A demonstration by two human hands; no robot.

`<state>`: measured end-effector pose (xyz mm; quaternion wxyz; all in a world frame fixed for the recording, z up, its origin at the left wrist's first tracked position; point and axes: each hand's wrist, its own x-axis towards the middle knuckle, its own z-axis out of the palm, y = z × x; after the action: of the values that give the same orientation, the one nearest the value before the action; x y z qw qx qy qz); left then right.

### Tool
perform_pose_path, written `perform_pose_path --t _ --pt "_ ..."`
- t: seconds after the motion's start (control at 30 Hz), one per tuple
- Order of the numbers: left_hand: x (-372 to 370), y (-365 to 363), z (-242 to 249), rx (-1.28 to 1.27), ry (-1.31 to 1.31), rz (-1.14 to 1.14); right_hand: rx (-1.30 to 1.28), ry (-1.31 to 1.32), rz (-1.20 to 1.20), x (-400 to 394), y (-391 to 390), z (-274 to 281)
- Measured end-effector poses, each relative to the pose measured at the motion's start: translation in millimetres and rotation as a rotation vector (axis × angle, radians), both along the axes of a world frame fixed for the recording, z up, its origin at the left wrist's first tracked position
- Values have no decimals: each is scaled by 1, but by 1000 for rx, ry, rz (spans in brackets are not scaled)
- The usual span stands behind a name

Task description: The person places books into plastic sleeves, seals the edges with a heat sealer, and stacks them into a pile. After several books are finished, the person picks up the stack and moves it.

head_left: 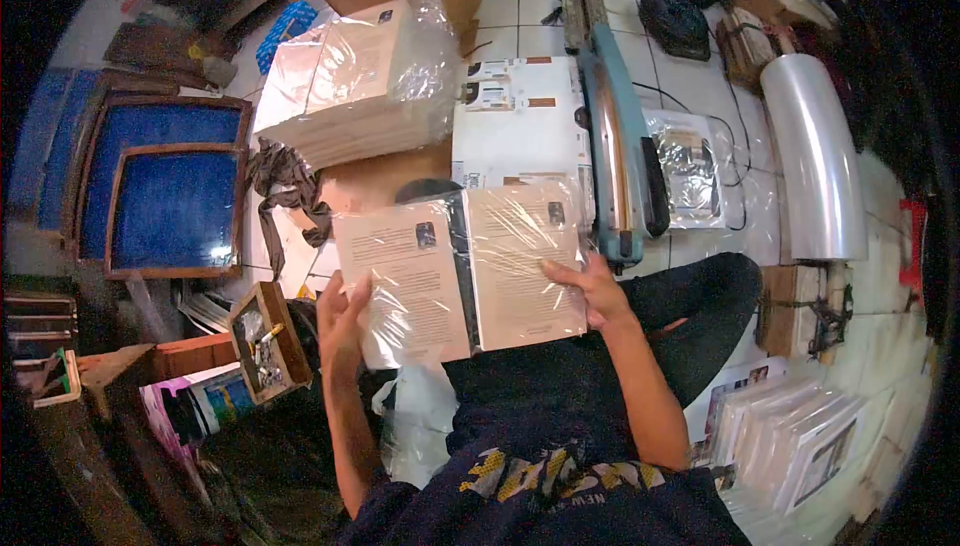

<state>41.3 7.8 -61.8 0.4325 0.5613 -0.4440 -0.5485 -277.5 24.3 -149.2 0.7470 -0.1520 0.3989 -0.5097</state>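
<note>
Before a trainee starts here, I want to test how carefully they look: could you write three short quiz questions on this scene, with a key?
1. How are the two booklets being held arranged? (a) one on top of the other, (b) side by side, (c) crossed.
2. True or false: the roll of clear film is on the right side of the picture.
3. Fill in the missing word: the ____ hand is nearer the long teal device.

Key: 1. b, side by side. 2. True. 3. Right; the right hand is the nearer one.
</note>
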Motion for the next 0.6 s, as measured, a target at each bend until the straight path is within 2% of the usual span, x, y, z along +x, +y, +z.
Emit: perform_pose_path --t 0.07,0.13,0.17,0.23,0.27,0.3,0.33,0.4,0.43,0.47,0.53,0.57,0.6 --pt "-24 10 46 -41 -175 112 28 9 2 -8 11 -3" --pt "-30 12 79 -129 -233 14 7 38 -39 -13 30 8" --pt "-38 15 89 -203 -123 35 19 -70 -77 -14 38 12" --pt "-46 15 107 -216 -183 27 -38 -259 -111 -19 51 8" --pt "-48 14 112 -228 -237 27 -43 -269 -118 -21 52 10" --pt "-41 12 115 -177 -339 -56 -81 -126 -52 -22 52 16" --pt "-41 11 110 -178 -345 -59 -115 18 16 -24 53 18" --pt "-43 8 90 -21 -217 61 -45 88 30 -35 63 13" --pt "-44 11 86 32 -294 76 23 168 48 -42 69 12" --pt "-49 8 79 42 -283 60 36 180 35 -48 75 15" --pt "-64 -3 61 152 -98 -39 106 238 -77 -65 88 28" --pt "-75 -7 56 175 -174 -74 119 302 -104 -77 94 34" --pt "-88 -11 47 171 -141 -84 117 334 -114 -92 95 37"
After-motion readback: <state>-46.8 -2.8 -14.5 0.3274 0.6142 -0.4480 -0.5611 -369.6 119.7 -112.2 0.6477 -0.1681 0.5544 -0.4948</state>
